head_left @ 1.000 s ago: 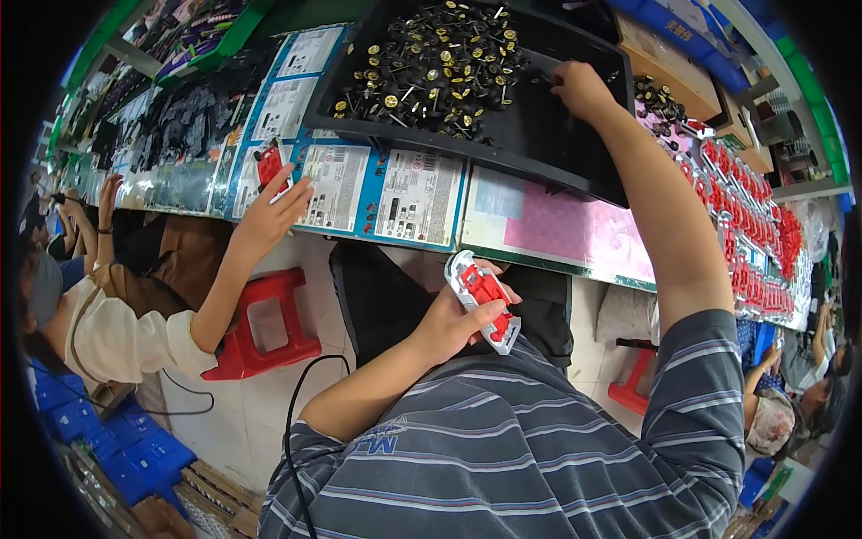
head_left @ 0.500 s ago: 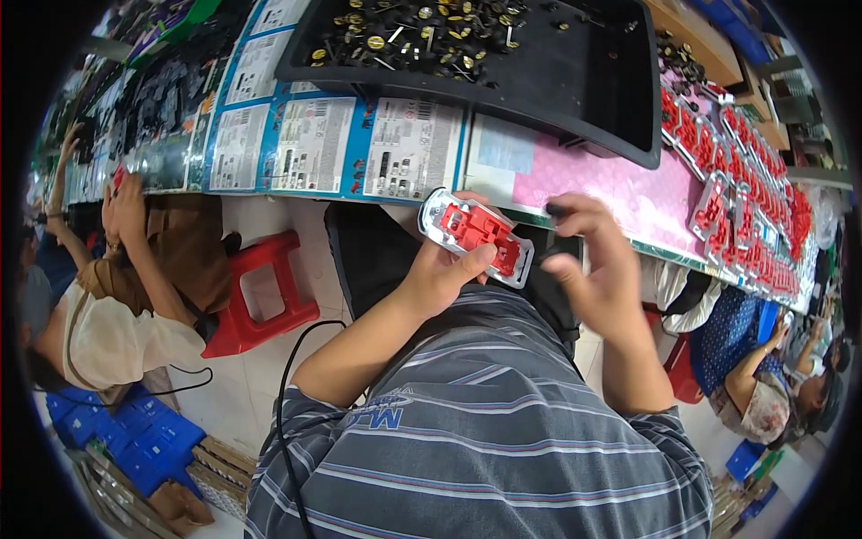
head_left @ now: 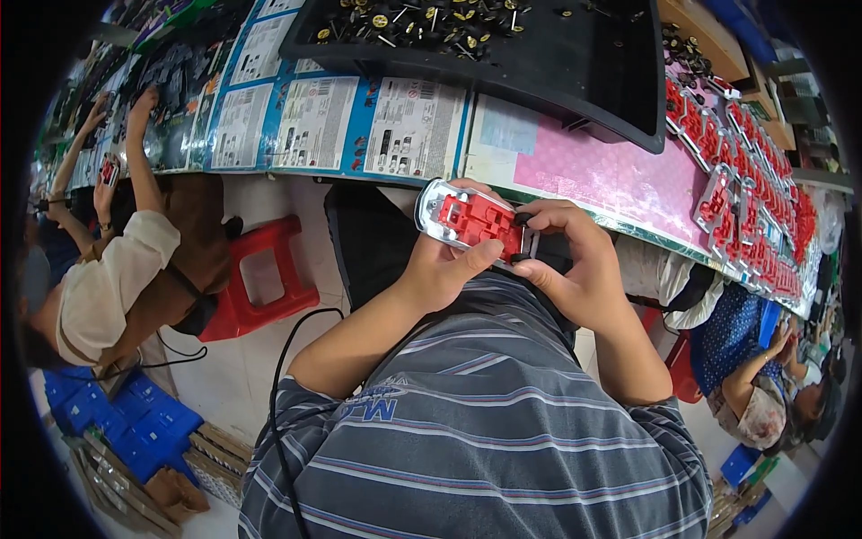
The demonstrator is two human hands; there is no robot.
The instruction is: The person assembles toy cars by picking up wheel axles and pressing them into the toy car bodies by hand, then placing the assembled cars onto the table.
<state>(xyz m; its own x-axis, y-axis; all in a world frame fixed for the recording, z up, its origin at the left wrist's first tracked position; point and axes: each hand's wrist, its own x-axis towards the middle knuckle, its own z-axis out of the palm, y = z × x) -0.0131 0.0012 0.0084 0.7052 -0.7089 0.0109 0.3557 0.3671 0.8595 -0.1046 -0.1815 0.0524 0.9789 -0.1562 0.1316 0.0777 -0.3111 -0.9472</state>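
Observation:
My left hand (head_left: 440,275) is closed round a toy car body (head_left: 485,223), its thumb pressed on the red inner part. The body has a silver-white shell around the red part and lies tilted above my lap, just off the table edge. At its right end, my right hand (head_left: 579,265) pinches a wheel axle with two black wheels (head_left: 522,218), one wheel by the fingers and one by the thumb. The wheels sit against the red part. Whether the axle is seated in it, I cannot tell.
A black tray (head_left: 575,81) with many loose wheel axles (head_left: 422,27) stands on the table. Rows of red-and-silver toy car bodies (head_left: 718,198) lie at the right. Printed sheets (head_left: 310,126) cover the left tabletop. A co-worker (head_left: 108,278) sits left, near a red stool (head_left: 265,278).
My right hand has moved left and down, bringing the wheel axle from beside the toy car body onto its right end. The left co-worker's hand has reached farther over the table.

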